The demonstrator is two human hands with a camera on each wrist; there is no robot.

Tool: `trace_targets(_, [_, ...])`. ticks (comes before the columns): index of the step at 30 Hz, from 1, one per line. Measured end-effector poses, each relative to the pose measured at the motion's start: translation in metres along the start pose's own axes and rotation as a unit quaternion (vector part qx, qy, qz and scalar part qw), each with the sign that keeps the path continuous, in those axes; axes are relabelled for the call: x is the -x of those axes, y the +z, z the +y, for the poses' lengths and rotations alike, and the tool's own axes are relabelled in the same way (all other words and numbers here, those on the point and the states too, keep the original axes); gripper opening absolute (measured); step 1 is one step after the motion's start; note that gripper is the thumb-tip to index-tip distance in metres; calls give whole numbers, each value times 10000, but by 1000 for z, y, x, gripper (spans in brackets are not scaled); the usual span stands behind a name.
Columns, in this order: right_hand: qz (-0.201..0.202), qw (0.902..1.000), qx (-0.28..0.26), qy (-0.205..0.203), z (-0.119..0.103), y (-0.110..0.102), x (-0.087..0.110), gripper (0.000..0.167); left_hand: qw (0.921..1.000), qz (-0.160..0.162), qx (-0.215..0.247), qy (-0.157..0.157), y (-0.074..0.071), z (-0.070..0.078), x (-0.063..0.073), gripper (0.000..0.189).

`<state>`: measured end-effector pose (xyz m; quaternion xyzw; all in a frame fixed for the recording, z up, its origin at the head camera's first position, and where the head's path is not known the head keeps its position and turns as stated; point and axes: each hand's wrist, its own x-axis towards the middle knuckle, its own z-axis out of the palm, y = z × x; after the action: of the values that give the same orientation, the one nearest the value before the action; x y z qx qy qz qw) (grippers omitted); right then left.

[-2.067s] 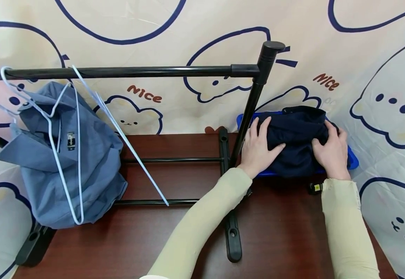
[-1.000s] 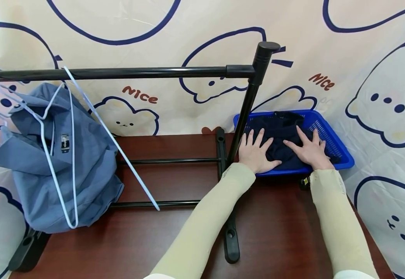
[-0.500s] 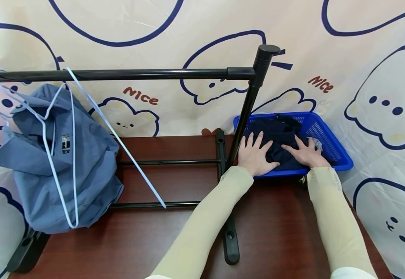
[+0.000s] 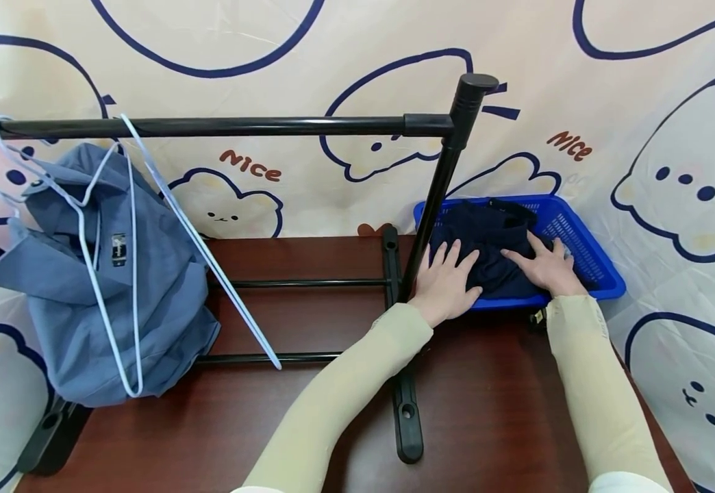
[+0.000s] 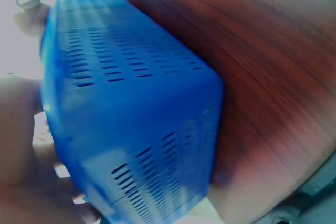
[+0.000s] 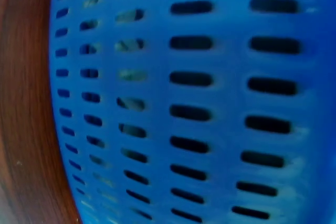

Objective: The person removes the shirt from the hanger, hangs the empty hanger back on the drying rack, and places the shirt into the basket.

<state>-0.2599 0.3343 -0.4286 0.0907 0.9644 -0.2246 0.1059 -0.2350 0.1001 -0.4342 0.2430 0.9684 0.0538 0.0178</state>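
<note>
A dark navy garment (image 4: 487,233) lies bunched in the left part of a blue perforated plastic basket (image 4: 588,239). My left hand (image 4: 446,284) is at the basket's front left corner, fingers spread against the garment's near edge. Over the garment's right side rests my right hand (image 4: 548,267), its fingers extended. In the left wrist view, the outside of the basket (image 5: 142,98) fills the middle and part of my left hand (image 5: 23,166) shows at the rim. The right wrist view holds only the basket's slotted wall (image 6: 231,98); my right hand is out of sight there.
A black garment rack (image 4: 259,127) stands on the dark wood table (image 4: 487,397), its upright just left of the basket. Light-blue hangers (image 4: 200,243) hang from its bar at the left, in front of a blue-grey collared shirt (image 4: 166,287). A printed cloth backs everything.
The navy garment went from bunched above the basket's rim to lying lower inside it. My right hand moved left with it. In the last half second my left hand drew back slightly towards me.
</note>
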Motion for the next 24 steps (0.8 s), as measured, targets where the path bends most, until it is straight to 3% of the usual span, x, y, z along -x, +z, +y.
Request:
trace_targets(7, [903,9955,-269,-72,-4,-7,11,100,9979,193,465,405,-15,-1,21,75])
trace_targets(13, [1834,9810,-355,-524,-18,-22,23,88,9887,552,1074,886,-30,-9,38,76])
trace_targets(17, [2336,9671,-561,-835,-32,-33,37,81,9695,670,1917,1375,-36,-20,53,76])
trace_targets(24, [2912,9424,-925,-1358,-56,-47,60,72,9203,928,3261,1954,-50,-37,80,70])
